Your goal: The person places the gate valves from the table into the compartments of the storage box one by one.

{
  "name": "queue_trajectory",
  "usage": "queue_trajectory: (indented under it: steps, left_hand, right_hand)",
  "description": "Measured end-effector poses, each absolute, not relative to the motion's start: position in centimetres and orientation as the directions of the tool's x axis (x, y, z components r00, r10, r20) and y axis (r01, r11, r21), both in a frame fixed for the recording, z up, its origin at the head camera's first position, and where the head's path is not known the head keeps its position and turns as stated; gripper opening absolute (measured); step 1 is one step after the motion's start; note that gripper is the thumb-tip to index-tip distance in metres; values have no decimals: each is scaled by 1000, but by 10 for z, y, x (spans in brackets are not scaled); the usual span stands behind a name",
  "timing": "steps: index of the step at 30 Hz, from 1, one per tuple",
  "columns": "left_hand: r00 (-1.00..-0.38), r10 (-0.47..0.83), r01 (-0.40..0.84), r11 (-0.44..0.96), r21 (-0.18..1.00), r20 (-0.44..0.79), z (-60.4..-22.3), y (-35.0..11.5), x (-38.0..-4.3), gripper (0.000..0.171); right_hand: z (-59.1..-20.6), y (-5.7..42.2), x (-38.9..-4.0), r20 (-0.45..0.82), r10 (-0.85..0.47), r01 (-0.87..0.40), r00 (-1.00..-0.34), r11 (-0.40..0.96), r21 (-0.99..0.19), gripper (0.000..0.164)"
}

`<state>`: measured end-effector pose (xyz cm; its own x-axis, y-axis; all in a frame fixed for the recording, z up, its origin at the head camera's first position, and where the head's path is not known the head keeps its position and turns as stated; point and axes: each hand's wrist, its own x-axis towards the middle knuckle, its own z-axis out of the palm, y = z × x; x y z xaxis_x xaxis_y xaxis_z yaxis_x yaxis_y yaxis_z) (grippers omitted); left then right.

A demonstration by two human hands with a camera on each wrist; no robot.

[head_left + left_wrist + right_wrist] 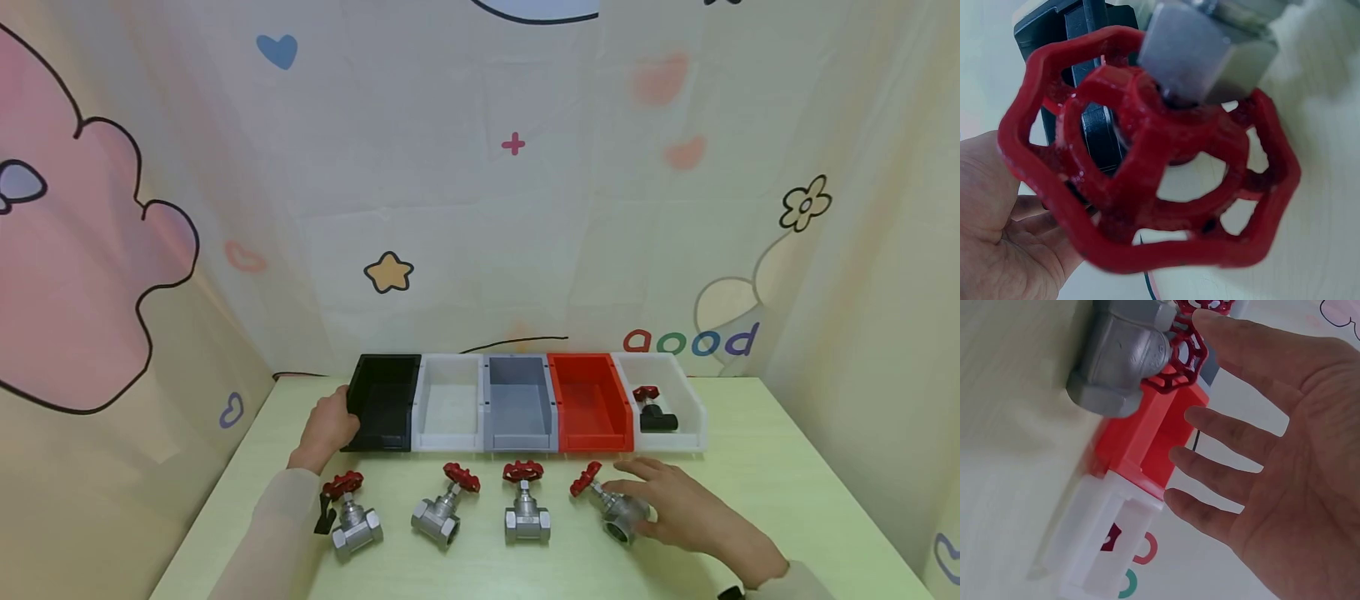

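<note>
My left hand (326, 429) rests against the left wall of the black bin (382, 404). In the left wrist view the fingers (1038, 228) reach behind a large red handwheel, which hides part of the bin. Over on the right, my right hand (675, 504) hovers by the rightmost gate valve (618, 512), its spread fingers overlapping the silver body in the head view. The right wrist view shows the fingers (1229, 434) apart and extended beside that valve's body (1116, 359) and its red handwheel (1185, 359), holding nothing.
Three more silver valves with red handwheels, a left one (356, 525), a second (438, 517) and a third (527, 521), stand in front of the bins. Beside the black bin are white (447, 442), grey (521, 442), red (596, 442) and white (697, 433) bins; the last holds a black valve (657, 417).
</note>
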<state>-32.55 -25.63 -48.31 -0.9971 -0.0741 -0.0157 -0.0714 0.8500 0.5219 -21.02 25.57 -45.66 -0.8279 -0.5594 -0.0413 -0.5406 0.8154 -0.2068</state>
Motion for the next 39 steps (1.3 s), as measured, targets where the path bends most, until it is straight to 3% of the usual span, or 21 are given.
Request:
queue_trajectory:
  steps: [19, 27, 39]
  left_hand:
    - [-997, -78, -73, 855, 513, -12, -484, -256, -326, 64]
    - [-997, -76, -68, 857, 510, -5, -484, -257, -325, 63]
    - [-997, -74, -68, 864, 498, -8, -484, -257, -325, 64]
  right_hand:
    - [-472, 244, -208, -129, -533, -484, -836, 828, -282, 55]
    - [-480, 243, -209, -108, -578, -538, -809, 802, -259, 46]
    - [-492, 241, -211, -193, -533, -463, -824, 829, -313, 43]
